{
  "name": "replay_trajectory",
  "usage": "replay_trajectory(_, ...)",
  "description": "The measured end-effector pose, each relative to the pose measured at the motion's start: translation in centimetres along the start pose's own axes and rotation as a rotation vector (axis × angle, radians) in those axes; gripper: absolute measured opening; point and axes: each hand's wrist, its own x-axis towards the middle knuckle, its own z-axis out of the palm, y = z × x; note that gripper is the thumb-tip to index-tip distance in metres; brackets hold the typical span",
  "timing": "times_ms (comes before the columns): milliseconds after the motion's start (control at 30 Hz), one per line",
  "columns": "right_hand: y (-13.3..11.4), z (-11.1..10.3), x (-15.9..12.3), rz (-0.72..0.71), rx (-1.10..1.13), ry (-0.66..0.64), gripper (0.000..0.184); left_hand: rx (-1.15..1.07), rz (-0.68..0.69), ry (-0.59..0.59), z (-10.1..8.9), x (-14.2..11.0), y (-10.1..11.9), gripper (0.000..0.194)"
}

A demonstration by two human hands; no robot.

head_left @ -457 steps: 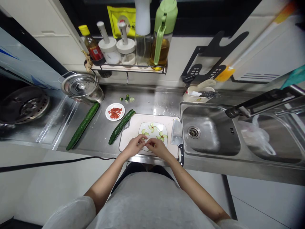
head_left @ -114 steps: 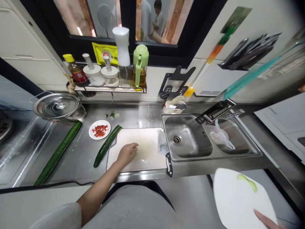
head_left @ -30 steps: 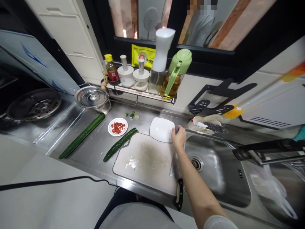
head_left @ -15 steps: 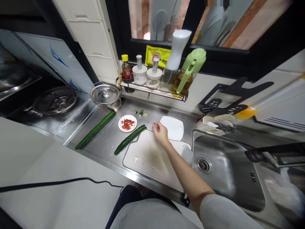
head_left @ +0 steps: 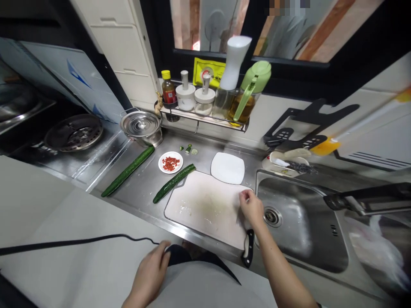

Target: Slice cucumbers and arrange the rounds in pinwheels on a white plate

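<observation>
right hand, fingers curled narrow, hovers near the knife at the edge of the cutting board; left hand is low, its grip hard to tell.

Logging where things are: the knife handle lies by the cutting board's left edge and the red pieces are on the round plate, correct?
No: the head view shows the knife handle by the right edge of the cutting board. The red pieces are on the round plate.

legible text: none | yellow packet: lettering blurred | yellow-capped bottle: red label, print unclear
</observation>
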Motion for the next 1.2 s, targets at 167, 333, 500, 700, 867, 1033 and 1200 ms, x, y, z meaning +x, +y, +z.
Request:
replay_trajectory(167, 3.7, -0.9, -4.6, 0.187, -0.191, -0.164, 0.024, 0.025, 0.269, 0.283, -1.1, 13.5, 5.1, 0.033)
replay_trajectory(333, 4.8, -0.5, -7.0, 0.298, -0.231, -0.298, 0.032, 0.227, 0.129, 0.497, -2.4, 22.2, 7.3, 0.044)
replay_trajectory(500, 5.2, -0.1, -7.6, 0.323, -0.198, -0.283, 0.032, 0.336, 0.074, 0.450, -2.0, 25.3, 6.7, 0.053)
replay_trajectory(700, 5.2, 0.0, -8.2, 0.337, -0.142, -0.281, 0.040, 0.427, 0.102, 0.448, -1.7, 25.7, 5.8, 0.053)
replay_trajectory(867, 5.2, 0.3, -8.5, 0.357, -0.106, -0.231, 0.052, 0.450, 0.188, 0.371, -1.7, 24.4, 5.7, 0.053)
replay_trajectory(1033, 4.7, 0.1, -8.7, 0.372, -0.097, -0.223, 0.043, 0.475, 0.391, 0.227, -0.8, 21.5, 5.7, 0.053)
replay_trajectory(1200, 4.2, -0.1, -9.0, 0.343, -0.042, -0.189, 0.020, 0.476, 0.513, 0.143, 0.6, 19.7, 6.0, 0.052)
